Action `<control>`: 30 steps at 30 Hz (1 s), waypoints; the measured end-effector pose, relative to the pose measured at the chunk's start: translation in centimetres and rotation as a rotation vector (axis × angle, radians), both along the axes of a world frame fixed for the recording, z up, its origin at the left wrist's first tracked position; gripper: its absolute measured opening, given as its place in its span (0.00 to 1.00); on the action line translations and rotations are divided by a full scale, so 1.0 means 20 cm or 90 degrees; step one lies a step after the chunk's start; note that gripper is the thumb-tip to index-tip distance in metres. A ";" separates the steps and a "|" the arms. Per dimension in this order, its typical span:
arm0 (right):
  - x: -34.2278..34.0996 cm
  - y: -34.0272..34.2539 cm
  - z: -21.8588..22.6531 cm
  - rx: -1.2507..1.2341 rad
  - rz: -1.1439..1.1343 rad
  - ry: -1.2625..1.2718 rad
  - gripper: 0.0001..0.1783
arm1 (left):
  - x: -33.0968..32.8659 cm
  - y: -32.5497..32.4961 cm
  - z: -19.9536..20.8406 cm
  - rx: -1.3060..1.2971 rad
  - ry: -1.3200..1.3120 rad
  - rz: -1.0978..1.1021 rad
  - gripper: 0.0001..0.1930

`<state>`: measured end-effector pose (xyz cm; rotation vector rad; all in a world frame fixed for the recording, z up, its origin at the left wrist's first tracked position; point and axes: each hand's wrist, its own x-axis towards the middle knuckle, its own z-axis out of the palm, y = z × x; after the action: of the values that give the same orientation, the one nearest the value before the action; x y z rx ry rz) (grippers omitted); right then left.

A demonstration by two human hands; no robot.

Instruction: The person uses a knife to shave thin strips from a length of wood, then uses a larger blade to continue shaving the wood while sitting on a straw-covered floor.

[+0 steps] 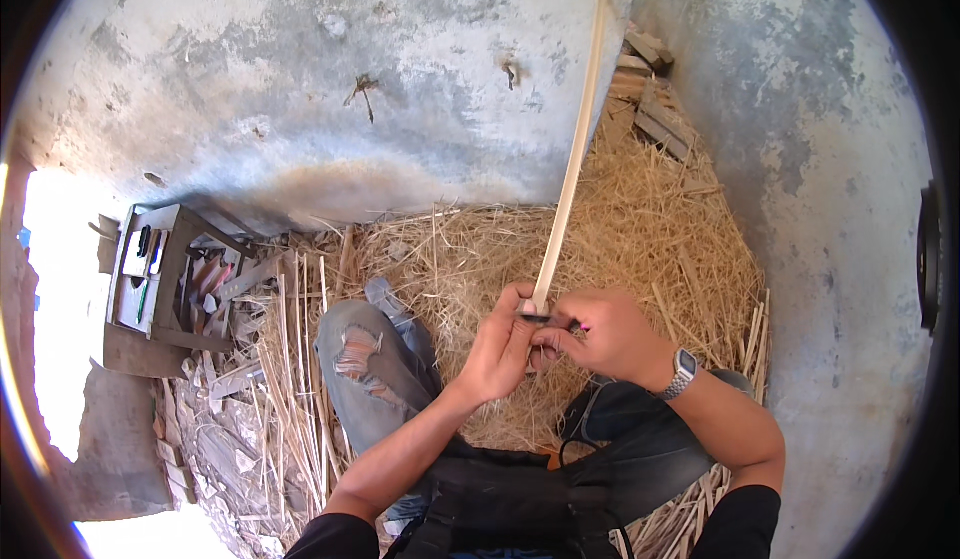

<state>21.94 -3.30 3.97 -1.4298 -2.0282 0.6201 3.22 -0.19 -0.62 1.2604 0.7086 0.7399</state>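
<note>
A long, pale, flat strip, perhaps bamboo or cane (577,159), rises from my hands and leans away in front of the wall. My left hand (493,349) is closed around its lower end, thumb and fingers pinching it. Close against it, my right hand (615,337) is curled around a small dark-bladed tool that looks like a knife (535,318). The blade lies across the strip at my left thumb. Most of the tool's grip is hidden in my fingers; a bit of pink shows there. A metal-band watch (682,371) sits on my right wrist.
Fine straw-coloured shavings (660,219) cover the floor ahead, between two walls. Long thin strips (300,359) lie by my left knee. A small wooden table (165,309) with pens (147,244) stands at far left. Wood pieces (662,124) are piled in the far corner.
</note>
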 end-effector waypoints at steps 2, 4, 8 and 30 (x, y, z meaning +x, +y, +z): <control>0.00 0.00 0.01 -0.002 0.060 -0.012 0.11 | -0.02 0.00 -0.01 -0.064 -0.027 -0.019 0.18; 0.00 -0.01 0.01 0.001 0.129 -0.014 0.11 | -0.06 0.04 -0.04 -0.113 -0.067 -0.039 0.18; -0.03 -0.06 -0.03 -0.019 0.250 -0.050 0.11 | -0.05 0.11 -0.01 -0.159 -0.106 -0.087 0.17; 0.11 -0.08 0.00 -0.155 0.077 -0.158 0.19 | -0.04 0.20 0.03 -0.095 -0.096 0.183 0.19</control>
<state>24.23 -4.90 3.91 -1.5983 -2.3095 0.7970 2.40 3.86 -0.07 0.9668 0.8148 0.9876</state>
